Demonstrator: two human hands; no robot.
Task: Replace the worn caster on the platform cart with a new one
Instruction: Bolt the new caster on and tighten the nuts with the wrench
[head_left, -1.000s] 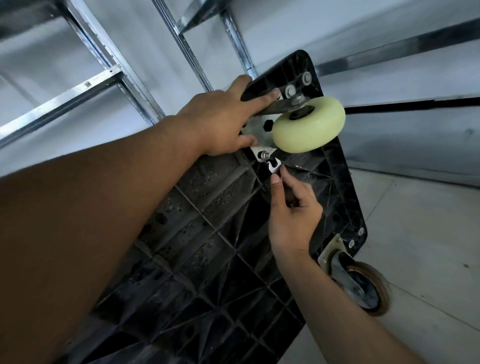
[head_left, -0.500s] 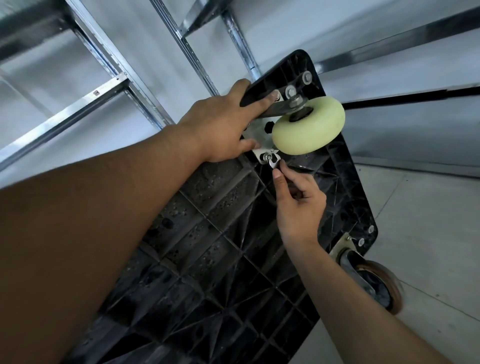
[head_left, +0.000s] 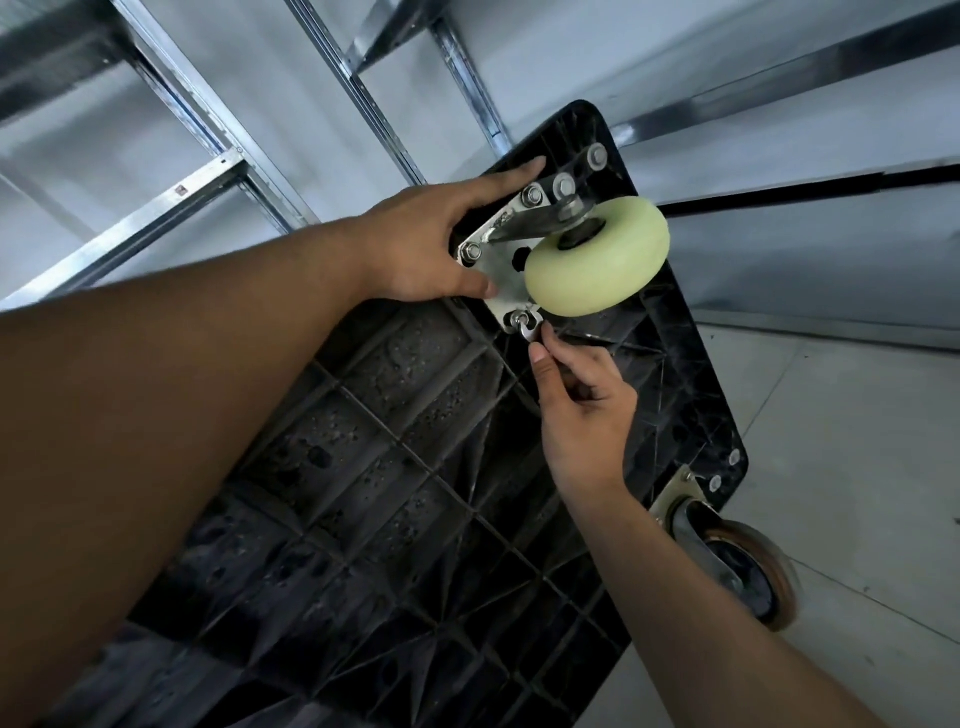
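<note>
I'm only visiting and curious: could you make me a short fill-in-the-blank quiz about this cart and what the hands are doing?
1. The right hand pinches a small ___ on the lower nut of the mounting plate.
2. The left hand rests open on the cart, whose ribbed underside is ___.
3. The other caster, near the floor, has a ___ tread.

Missing words: wrench; black; brown.

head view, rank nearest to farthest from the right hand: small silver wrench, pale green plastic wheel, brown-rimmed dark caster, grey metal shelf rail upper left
1. small silver wrench: pinched in the right hand.
2. pale green plastic wheel: just above that hand.
3. brown-rimmed dark caster: at the lower right.
4. grey metal shelf rail: far upper left.
</note>
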